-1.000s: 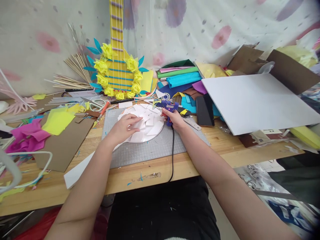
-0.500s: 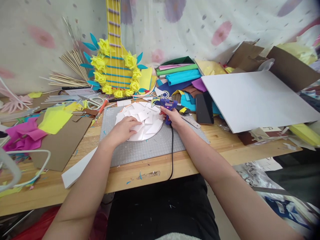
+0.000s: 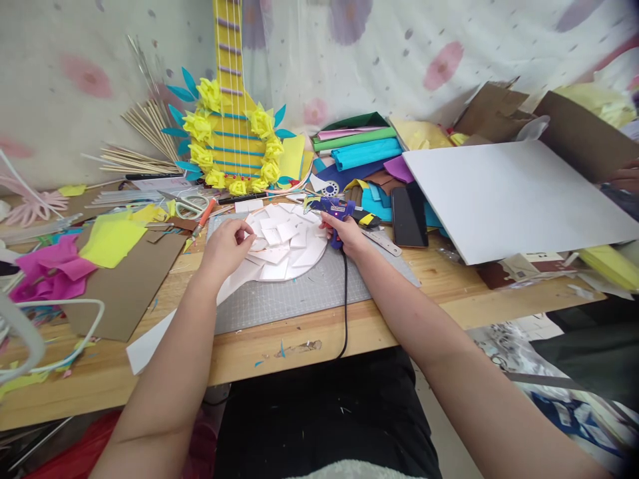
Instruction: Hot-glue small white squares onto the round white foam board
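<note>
A round white disc (image 3: 312,256) covered with overlapping square white pieces (image 3: 287,231) lies on a grey cutting mat (image 3: 299,303). My right hand (image 3: 348,237) grips a blue hot glue gun (image 3: 337,208), its nozzle pointing left over the disc's upper right edge. From the gun a black cord (image 3: 345,306) runs down over the table edge. At the disc's left side is my left hand (image 3: 227,245), its fingers curled and thumb and fingertips close together. Whatever may be between them is hidden or too small to make out.
A yellow guitar-shaped craft (image 3: 237,143) with paper flowers stands behind the disc. Scissors (image 3: 188,207) and an orange craft knife (image 3: 204,213) lie left. Right are a phone (image 3: 409,216), a steel ruler (image 3: 382,243) and a large white board (image 3: 519,199). A white strip (image 3: 147,346) lies front left.
My left hand has moved left from the middle of the disc to its left side, and its fingers have drawn together. My right hand and the glue gun stay almost still.
</note>
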